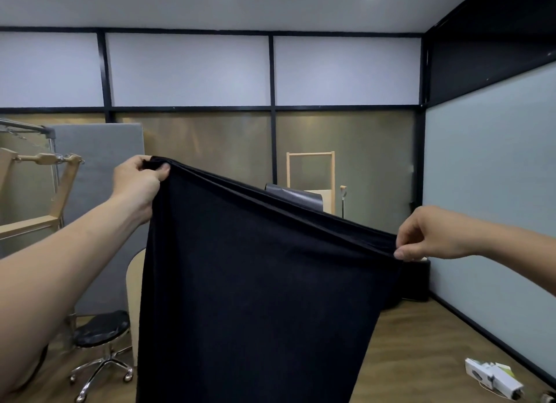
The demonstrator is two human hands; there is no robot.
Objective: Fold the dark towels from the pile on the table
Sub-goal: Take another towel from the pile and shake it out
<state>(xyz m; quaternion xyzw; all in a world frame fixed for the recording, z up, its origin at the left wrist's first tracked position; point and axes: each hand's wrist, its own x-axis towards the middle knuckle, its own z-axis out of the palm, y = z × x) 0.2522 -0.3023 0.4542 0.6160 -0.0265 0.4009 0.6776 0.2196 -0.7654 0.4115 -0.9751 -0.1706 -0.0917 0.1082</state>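
Head cam: left hand (138, 180) and right hand (427, 234) each pinch a top corner of the dark towel (255, 297), hanging free over open floor (421, 342).

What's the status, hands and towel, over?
Left hand pinches one top corner of dark towel; right hand the other. Towel hangs spread, midair. Nothing snagging it.

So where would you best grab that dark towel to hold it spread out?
At the two top corners, one per hand, coming in from the outer sides. The dark towel is limp and hangs flat only where its upper edge is pulled taut, as between the left hand and right hand pinching it.
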